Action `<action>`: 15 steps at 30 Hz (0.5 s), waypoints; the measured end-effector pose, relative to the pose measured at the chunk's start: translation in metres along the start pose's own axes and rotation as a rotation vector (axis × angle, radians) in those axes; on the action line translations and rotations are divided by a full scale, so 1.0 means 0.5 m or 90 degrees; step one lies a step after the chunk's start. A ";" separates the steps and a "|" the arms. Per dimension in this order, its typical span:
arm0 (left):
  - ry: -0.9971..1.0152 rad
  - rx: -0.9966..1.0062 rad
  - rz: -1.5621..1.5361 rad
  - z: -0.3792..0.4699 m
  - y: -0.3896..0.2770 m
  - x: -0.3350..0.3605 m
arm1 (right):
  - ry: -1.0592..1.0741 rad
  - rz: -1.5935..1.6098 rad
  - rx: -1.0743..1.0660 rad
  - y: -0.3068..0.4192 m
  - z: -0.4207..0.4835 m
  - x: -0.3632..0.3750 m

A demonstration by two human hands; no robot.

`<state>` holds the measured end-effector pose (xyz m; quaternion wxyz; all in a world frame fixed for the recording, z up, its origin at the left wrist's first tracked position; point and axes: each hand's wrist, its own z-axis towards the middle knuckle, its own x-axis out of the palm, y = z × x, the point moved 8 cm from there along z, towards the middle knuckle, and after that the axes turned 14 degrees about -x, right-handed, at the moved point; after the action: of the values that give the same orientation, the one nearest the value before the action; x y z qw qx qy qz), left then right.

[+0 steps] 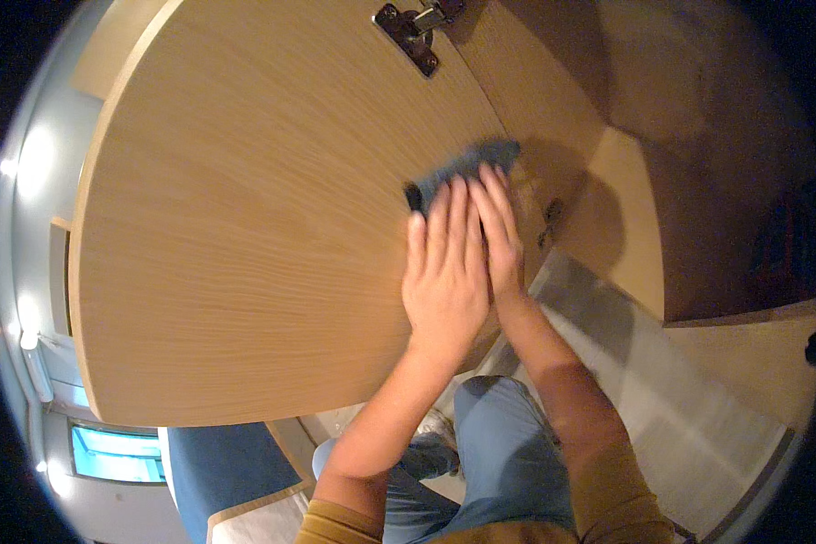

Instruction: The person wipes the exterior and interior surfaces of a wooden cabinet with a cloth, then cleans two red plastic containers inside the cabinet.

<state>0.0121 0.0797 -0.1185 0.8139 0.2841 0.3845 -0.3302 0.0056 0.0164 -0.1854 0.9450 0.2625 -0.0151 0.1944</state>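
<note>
A blue-grey cloth point(472, 160) with a dark patch at its left end lies against the inner face of a wood-grain cabinet door point(245, 204). My left hand point(447, 265) is pressed flat on the cloth's lower edge, fingers extended. Right beside it, my right hand point(500, 231) rests on the cloth too, its fingers partly behind the left hand's edge. The cloth looks slightly blurred. Above the hands a metal concealed hinge point(415, 34) joins the door to the cabinet side. Whether the fingers grip the cloth cannot be told.
A second hinge point(551, 221), in shadow, is right of my hands. The cabinet's dark interior point(714, 224) opens at the right. Below it lies a pale grey floor strip point(659, 401). A blue panel point(228, 469) stands at lower left, near my knees.
</note>
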 end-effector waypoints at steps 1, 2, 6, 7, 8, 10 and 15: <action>-0.032 -0.007 0.009 0.027 -0.001 -0.015 | 0.053 -0.035 0.025 -0.014 0.031 0.009; -0.060 -0.002 0.011 0.057 -0.002 -0.028 | 0.052 -0.018 0.005 -0.023 0.069 0.012; -0.106 0.000 0.006 0.108 -0.010 -0.023 | 0.003 0.020 -0.033 -0.034 0.095 0.016; -0.084 0.030 0.008 0.098 -0.019 -0.002 | -0.015 0.019 -0.058 -0.039 0.079 0.015; -0.044 0.052 0.044 0.089 -0.025 0.035 | 0.008 -0.006 0.015 -0.066 0.042 0.018; 0.031 0.090 0.081 0.036 -0.045 0.100 | 0.051 -0.019 0.133 -0.100 -0.053 0.007; 0.221 0.198 0.159 -0.136 -0.062 0.254 | 0.096 -0.027 0.369 -0.134 -0.318 -0.010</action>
<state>0.0204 0.0687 -0.2653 0.7168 0.5035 0.4250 -0.2283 0.0145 0.0418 -0.3559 0.8330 0.5063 0.1170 0.1900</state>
